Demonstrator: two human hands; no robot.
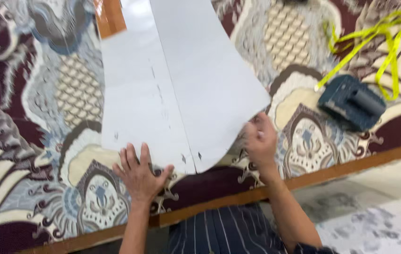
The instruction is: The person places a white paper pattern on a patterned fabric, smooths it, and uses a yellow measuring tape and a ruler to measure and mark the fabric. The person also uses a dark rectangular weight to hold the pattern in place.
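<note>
Material: pale grey-white card or stiff paper, two long curved pattern pieces [181, 80] lying side by side on patterned cloth [45, 94], their lower ends just ahead of both hands.
Left hand [140, 175]: spread wide and flat, fingers splayed, pressing the bottom corner of the left-hand piece down onto the cloth; it holds nothing.
Right hand [259, 140]: blurred, fingers curled at the lower right edge of the right-hand piece; it looks to pinch that edge, though the blur leaves the grip unsure.
Handling: the pieces look light and fairly stiff, holding a smooth curve and casting a shine, so they would probably slide easily on the cloth and crease if bent sharply. Best taken by an edge or corner, with a flat palm to steady them.
Cloth: soft printed fabric in maroon, cream and grey-blue, spread under both hands and over the whole table.
To the right of the right hand: a dark blue boxy tool [351, 101], well apart from the fingers.
Beyond it: a yellow measuring tape [374, 40], looped loosely on the cloth.
Near edge: a wooden table rim [332, 171] runs under both wrists.
In the way: nothing lies between the hands and the pieces; the tool and tape lie off to the side.
</note>
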